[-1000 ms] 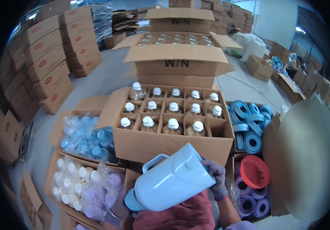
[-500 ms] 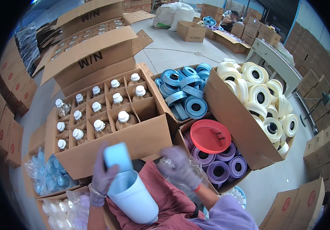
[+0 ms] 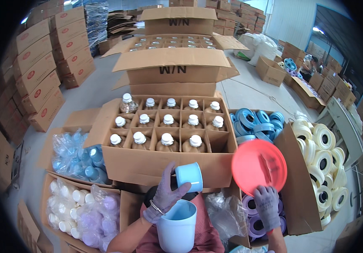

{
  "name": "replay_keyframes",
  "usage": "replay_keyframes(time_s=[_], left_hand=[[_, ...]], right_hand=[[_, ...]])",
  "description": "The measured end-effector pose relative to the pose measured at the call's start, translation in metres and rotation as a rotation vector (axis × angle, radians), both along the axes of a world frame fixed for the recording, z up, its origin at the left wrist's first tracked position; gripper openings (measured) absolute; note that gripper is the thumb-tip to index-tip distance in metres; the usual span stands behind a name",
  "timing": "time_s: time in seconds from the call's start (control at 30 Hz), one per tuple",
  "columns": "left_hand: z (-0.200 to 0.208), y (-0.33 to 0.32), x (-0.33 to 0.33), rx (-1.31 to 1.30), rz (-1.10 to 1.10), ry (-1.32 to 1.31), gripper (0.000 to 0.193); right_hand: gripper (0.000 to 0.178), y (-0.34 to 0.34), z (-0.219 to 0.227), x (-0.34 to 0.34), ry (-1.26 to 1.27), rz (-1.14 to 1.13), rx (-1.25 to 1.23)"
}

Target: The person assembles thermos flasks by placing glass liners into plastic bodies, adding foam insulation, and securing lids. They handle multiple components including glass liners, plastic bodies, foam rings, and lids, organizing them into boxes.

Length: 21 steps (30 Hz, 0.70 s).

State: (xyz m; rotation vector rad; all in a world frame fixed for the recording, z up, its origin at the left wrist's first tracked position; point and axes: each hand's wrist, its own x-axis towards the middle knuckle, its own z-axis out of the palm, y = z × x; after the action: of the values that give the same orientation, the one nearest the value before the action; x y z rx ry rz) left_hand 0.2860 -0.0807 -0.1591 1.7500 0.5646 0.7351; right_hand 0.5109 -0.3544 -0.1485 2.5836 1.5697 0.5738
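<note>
My left hand (image 3: 167, 194), in a grey glove, holds a light blue cup-shaped lid (image 3: 189, 176) just above the open mouth of a white and blue jug (image 3: 177, 225) that stands on my lap. My right hand (image 3: 267, 205), also gloved, grips the lower edge of a round red lid (image 3: 258, 165) and holds it up over a box of purple rings (image 3: 253, 215). In front of both hands stands an open cardboard box (image 3: 148, 163) with dividers, filled with several white-capped bottles (image 3: 167, 142).
A box of blue rings (image 3: 255, 122) and a box of cream-white rolls (image 3: 322, 160) stand to the right. Bags of blue caps (image 3: 74, 156) and of white and purple caps (image 3: 82, 206) lie on the left. Stacked cartons (image 3: 42, 76) line the far left; more open boxes stand behind.
The head view swung back toward centre. My left hand lifted the blue lid off the jug. My right hand picked the red lid up from the box of rings.
</note>
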Motion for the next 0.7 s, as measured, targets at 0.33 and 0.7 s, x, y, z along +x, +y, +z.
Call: replay_keyframes(time_s=[0.33,0.7], left_hand=[[0.062,0.136,0.010,0.588,0.415,-0.125,0.083],[0.037,0.147,0.018,0.930,0.267,-0.009,0.050]], right_hand=[[0.019,0.318,-0.009,-0.030,0.105,0.539,-0.154],[0.054,0.296,-0.018,0.057,0.510,0.247,0.025]])
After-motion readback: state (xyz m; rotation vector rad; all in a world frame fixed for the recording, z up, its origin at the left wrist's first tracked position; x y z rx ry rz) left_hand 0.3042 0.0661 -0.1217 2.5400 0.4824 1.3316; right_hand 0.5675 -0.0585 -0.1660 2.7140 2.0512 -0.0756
